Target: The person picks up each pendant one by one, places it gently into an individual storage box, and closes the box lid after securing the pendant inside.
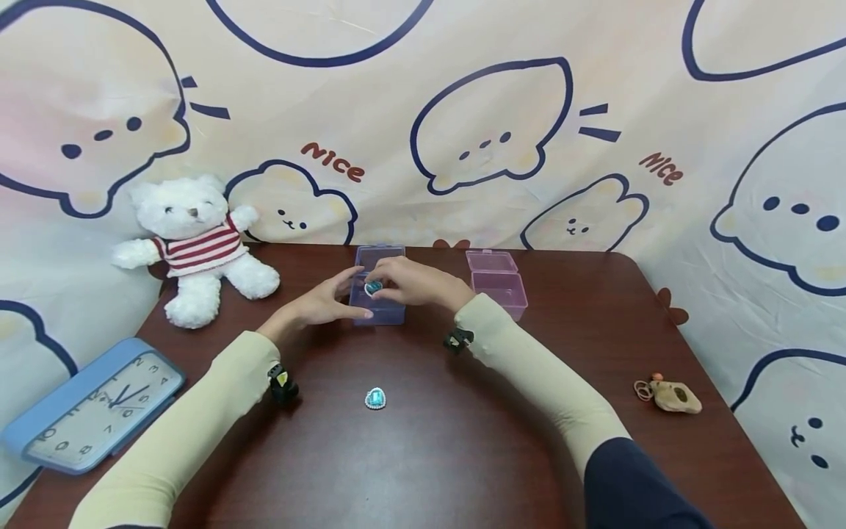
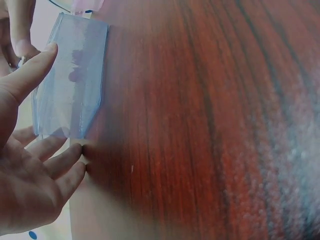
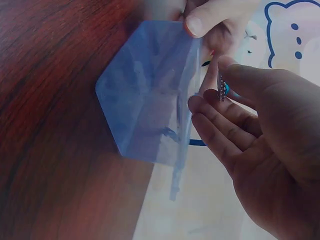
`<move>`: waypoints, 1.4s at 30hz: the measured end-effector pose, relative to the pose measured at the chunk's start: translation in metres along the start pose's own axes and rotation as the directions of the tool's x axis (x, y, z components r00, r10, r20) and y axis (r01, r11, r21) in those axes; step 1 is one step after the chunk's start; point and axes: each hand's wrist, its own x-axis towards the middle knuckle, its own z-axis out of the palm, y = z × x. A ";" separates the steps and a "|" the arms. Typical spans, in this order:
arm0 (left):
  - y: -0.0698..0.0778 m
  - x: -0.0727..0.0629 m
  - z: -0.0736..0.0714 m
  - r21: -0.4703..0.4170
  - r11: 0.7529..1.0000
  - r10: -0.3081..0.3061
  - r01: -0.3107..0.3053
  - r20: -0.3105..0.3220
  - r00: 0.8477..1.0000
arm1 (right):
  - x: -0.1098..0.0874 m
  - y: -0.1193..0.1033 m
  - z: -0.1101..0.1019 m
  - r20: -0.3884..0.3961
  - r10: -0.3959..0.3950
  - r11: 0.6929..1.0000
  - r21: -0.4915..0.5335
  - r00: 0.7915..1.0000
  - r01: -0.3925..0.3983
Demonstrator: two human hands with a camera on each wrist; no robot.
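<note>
A translucent blue plastic box (image 1: 388, 316) stands at the back of the table with its lid (image 1: 380, 255) raised. Over its opening, my right hand (image 1: 418, 283) pinches a blue gem (image 1: 373, 287) between thumb and fingers. The right wrist view shows this gem (image 3: 221, 90) edge-on, with a sparkling rim. My left hand (image 1: 320, 303) lies against the left end of the box, fingers spread and fairly straight, thumb across its front top edge. Nearer to me on the table lies a heart-shaped light-blue gem (image 1: 375, 398) with a sparkling border.
A pink translucent box (image 1: 500, 289) with its lid up stands right of the blue one. At the left are a white teddy bear (image 1: 198, 246) and a blue clock (image 1: 99, 408). A small beige keychain pouch (image 1: 677, 397) lies near the right table edge.
</note>
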 end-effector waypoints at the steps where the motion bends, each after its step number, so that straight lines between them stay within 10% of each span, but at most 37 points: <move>1: 0.000 0.000 0.000 -0.001 1.000 0.003 -0.003 0.000 1.000 | 0.003 0.001 0.002 0.002 -0.003 1.000 0.001 1.000 0.003; 23: -0.003 0.002 0.001 0.002 1.000 0.023 -0.023 -0.002 1.000 | 0.020 0.012 0.027 -0.024 0.040 0.997 0.061 0.999 -0.038; 42: -0.001 0.001 0.003 -0.026 1.000 0.009 -0.009 -0.018 1.000 | -0.076 -0.035 0.036 -0.042 -0.047 0.934 0.353 0.998 0.059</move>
